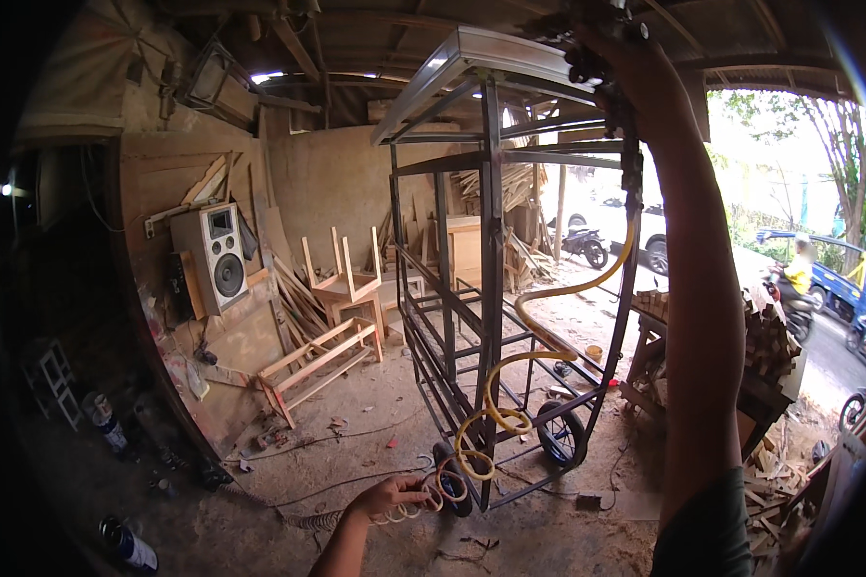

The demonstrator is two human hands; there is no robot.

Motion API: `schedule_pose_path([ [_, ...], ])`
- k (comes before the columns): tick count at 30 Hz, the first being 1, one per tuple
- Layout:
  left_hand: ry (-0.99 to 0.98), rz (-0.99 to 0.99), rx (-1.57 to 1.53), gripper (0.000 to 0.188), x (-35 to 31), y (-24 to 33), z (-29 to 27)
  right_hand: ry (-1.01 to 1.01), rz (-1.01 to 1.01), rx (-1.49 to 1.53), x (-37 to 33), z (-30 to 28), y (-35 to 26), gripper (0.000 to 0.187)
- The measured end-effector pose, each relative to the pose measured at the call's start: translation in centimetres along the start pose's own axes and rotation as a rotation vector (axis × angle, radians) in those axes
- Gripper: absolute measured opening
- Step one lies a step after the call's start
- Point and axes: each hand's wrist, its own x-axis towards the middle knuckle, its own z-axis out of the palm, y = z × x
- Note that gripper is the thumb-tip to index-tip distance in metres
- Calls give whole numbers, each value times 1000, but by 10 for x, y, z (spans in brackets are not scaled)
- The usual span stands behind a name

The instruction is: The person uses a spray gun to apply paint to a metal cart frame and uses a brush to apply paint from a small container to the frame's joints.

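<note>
The right hand is raised and clenched around a dark spray tool at the top of the metal cart frame. The left hand, low down, grips the coiled yellow hose, which runs up beside the frame to the tool.

**Open floor to the left, steel bars and hose ahead**

Left of the left hand the sawdust floor lies open, crossed only by thin cables. Just ahead of it stands the metal cart frame, its gaps between bars partly filled by the coiled yellow hose. The right hand is raised against the frame's top rail, roof beams close above. Below its forearm, stacked wood offcuts crowd the right side.
</note>
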Motion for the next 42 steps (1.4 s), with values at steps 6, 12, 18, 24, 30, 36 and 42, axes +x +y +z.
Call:
schedule_pose_path([
  [6, -47, 20, -7, 26, -44, 14, 16, -40, -129, 132, 27, 16, 3, 26],
  [12, 46, 15, 51, 26, -58, 22, 53, -77, -77, 10, 39, -27, 21, 21],
  [18, 26, 82, 103, 25, -16, 39, 103, 38, -67, -60, 82, -124, 64, 13],
  [24, 135, 152, 70, 54, 58, 32, 156, 72, -170, -31, 104, -235, 107, 15],
  [30, 220, 146, 70, 35, 120, 63, 230, 17, -166, -107, 136, -336, 169, 16],
  [36, 267, 150, 101, 33, 174, 48, 268, 179, -86, -419, 159, -431, 225, 34],
  [42, 253, 105, 133, 31, 202, 59, 296, 200, 131, -398, 164, -487, 255, 32],
])
